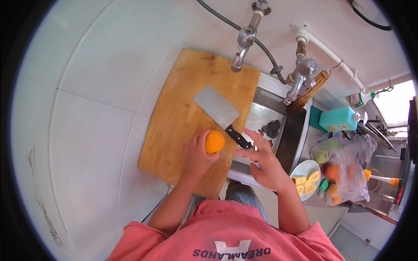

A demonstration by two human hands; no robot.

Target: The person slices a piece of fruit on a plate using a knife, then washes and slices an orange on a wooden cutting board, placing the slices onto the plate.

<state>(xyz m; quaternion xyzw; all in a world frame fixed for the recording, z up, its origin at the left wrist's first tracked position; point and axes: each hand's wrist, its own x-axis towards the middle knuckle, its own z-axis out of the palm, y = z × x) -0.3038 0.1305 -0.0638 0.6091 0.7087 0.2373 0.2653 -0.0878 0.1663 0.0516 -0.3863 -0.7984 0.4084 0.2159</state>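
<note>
My left hand (200, 153) is closed around an orange (215, 142) at the near part of a wooden cutting board (169, 130). Farther up the board a cleaver (217, 106) lies flat, its broad blade pointing to the far left. The black riveted handle (238, 136) of the cleaver reaches past the board's right edge, over the sink. Close to that handle is my right hand (263, 160), fingers spread and slightly blurred, with nothing held in it.
Under the board's right side is a steel sink (261, 115) holding a dark scouring pad (271, 129). Two taps (243, 45) hang above. To the right stand a plate (306, 168) of cut yellow fruit, a plastic bag of fruit (349, 169) and a turquoise pump bottle (338, 119). A tiled wall (91, 146) borders the left.
</note>
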